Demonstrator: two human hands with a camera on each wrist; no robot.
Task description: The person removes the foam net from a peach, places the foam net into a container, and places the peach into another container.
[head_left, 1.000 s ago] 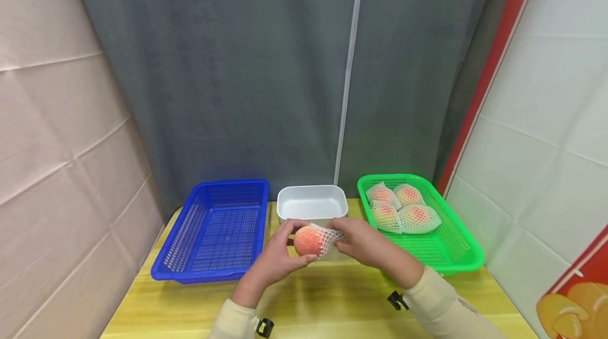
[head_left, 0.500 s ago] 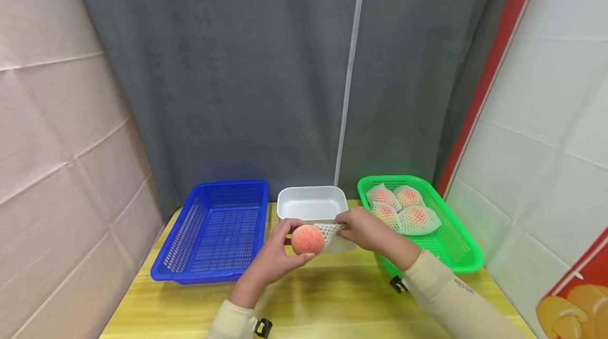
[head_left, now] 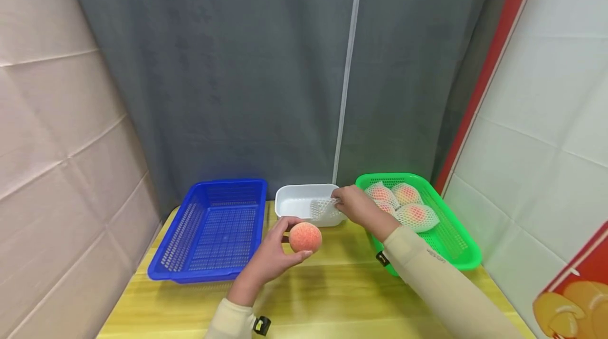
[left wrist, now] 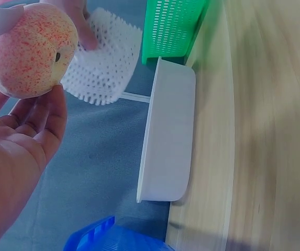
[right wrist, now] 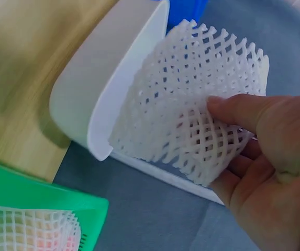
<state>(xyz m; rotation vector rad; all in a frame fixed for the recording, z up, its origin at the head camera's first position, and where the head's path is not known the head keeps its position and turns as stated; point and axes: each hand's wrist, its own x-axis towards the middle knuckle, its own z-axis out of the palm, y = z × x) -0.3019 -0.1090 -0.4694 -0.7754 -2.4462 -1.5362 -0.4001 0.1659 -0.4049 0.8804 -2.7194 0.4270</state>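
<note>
A bare peach (head_left: 305,237), pink-red with a yellowish side (left wrist: 32,49) in the left wrist view, is held above the table by my left hand (head_left: 274,254), thumb and fingers round it. My right hand (head_left: 358,206) pinches a white foam net sleeve (right wrist: 191,99) by one end, thumb on top. In the head view the net overlaps the front of a white plastic box (head_left: 299,197). The green basket (head_left: 444,246) beside my right forearm holds several peaches (head_left: 416,214) in the same kind of net.
A blue basket (head_left: 223,233) stands to the left on the wooden table (head_left: 328,297). Behind the containers hangs a grey curtain (head_left: 228,75). Pale fabric walls (head_left: 62,154) close off the sides.
The net sleeve has come off the peach. My right hand has carried it away, back and up to the white box, while my left hand keeps the peach at about the same place.
</note>
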